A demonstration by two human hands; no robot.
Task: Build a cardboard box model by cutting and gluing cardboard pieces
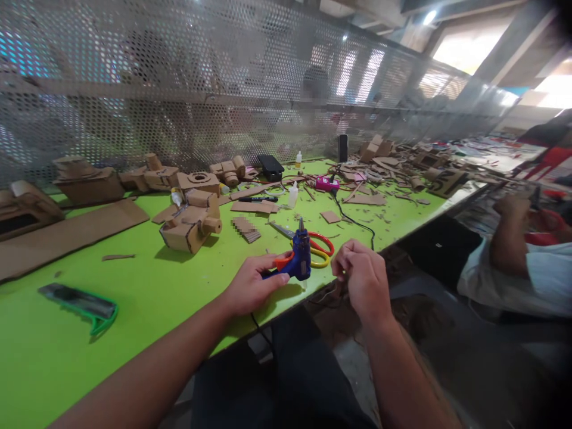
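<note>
My left hand (pixel 251 285) grips a blue glue gun (pixel 298 257) with an orange trigger, its nozzle pointing up, near the front edge of the green table (pixel 147 298). My right hand (pixel 361 275) hovers just right of the gun, past the table edge, fingers curled together in a pinch; whatever they hold is too small to make out. Red-and-yellow scissors (pixel 318 246) lie on the table right behind the gun. A cardboard model (pixel 190 225) stands further back to the left.
A green-edged utility knife (pixel 83 304) lies at front left. Cardboard sheets, models, scraps, glue bottles (pixel 292 193) and a pink device (pixel 328 183) crowd the table's back. A perforated metal screen (pixel 201 89) runs behind. Another person's arm (pixel 513 238) is at right.
</note>
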